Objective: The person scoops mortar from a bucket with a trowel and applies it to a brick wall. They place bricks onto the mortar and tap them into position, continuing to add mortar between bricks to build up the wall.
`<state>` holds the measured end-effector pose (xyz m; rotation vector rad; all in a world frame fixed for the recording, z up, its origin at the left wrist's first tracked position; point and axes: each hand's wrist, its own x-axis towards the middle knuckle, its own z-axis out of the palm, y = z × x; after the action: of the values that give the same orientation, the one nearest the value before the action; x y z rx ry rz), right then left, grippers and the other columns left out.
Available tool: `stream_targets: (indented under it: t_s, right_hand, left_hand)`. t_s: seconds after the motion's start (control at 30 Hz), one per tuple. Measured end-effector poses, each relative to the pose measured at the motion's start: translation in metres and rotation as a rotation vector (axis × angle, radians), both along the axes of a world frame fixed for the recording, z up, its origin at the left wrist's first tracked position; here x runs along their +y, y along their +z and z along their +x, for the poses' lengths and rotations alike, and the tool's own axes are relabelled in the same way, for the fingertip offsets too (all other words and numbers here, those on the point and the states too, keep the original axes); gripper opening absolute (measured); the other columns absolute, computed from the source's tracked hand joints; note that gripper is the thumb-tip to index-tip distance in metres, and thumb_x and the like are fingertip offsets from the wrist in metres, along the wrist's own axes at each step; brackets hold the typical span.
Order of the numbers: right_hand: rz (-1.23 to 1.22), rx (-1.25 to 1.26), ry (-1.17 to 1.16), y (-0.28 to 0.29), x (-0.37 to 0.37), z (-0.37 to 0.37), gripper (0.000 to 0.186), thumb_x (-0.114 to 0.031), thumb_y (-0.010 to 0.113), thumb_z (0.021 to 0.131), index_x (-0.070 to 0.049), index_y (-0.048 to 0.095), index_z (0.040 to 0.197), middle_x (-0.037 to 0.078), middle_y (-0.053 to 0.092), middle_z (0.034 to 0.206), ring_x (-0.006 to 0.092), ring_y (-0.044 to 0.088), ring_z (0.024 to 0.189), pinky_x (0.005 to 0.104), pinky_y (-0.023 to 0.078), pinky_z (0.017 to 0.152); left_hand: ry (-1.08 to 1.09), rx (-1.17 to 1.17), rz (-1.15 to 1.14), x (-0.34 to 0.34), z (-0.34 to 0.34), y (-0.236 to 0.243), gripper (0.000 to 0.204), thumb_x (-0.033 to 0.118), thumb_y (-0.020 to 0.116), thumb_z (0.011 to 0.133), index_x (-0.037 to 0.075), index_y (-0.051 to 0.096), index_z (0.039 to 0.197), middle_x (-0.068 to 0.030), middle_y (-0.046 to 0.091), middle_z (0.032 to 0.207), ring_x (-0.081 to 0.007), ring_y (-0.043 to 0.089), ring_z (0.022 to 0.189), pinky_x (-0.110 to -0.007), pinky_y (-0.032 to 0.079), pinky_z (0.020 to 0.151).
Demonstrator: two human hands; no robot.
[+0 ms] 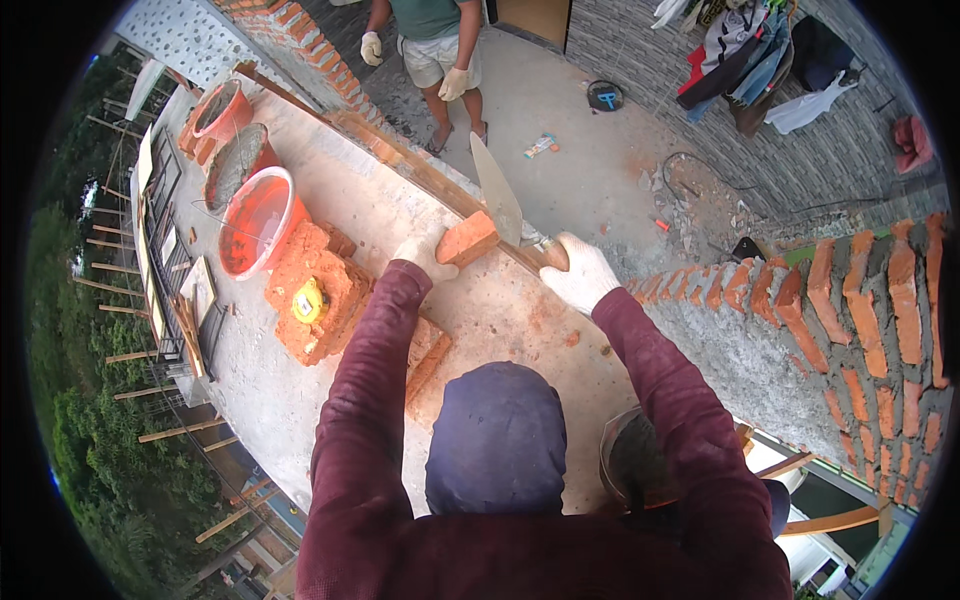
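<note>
The gloved left hand (422, 252) pinches a rough orange clay brick (467, 239); just beside it, the gloved right hand (582, 272) grips a wooden-handled steel trowel (497, 190).

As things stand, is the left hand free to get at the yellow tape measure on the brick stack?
Probably not right away: the left hand is holding a brick. The tape measure lies uncovered on the brick stack close by, with nothing between.

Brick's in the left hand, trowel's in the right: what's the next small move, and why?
Probably lower the brick onto the row of bricks just beneath it. The left hand holds it slightly above the row's near end, tilted, not seated. The right hand keeps the trowel raised beside it, blade pointing away, so it seems free to tap afterwards. Whether mortar lies under the brick cannot be seen.
</note>
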<state>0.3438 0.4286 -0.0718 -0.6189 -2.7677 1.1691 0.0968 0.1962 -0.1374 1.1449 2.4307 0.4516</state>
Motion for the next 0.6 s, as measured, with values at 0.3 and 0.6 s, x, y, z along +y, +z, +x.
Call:
stream_targets:
  t_s: [0.3, 0.6]
  right_hand:
    - [-0.038, 0.007, -0.133, -0.009, -0.016, -0.013, 0.042, -0.027, 0.071, 0.085, -0.002, 0.061, 0.118, 0.03, 0.07, 0.098, 0.0477, 0.068, 0.101, 0.0532, 0.056, 0.086]
    - [-0.113, 0.266, -0.203, 0.056, -0.004, -0.045, 0.04, -0.031, 0.076, 0.086, -0.001, 0.063, 0.108, 0.022, 0.069, 0.09, 0.0391, 0.068, 0.083, 0.0441, 0.056, 0.075]
  left_hand:
    - [-0.032, -0.032, -0.097, 0.011, 0.016, 0.017, 0.067, 0.035, 0.081, 0.068, 0.007, 0.065, 0.128, -0.0231, 0.072, 0.11, -0.0403, 0.069, 0.105, -0.045, 0.055, 0.092]
    - [-0.052, -0.039, -0.187, 0.018, 0.013, 0.021, 0.062, 0.033, 0.08, 0.069, 0.005, 0.066, 0.122, -0.0231, 0.072, 0.111, -0.0401, 0.069, 0.107, -0.045, 0.054, 0.092]
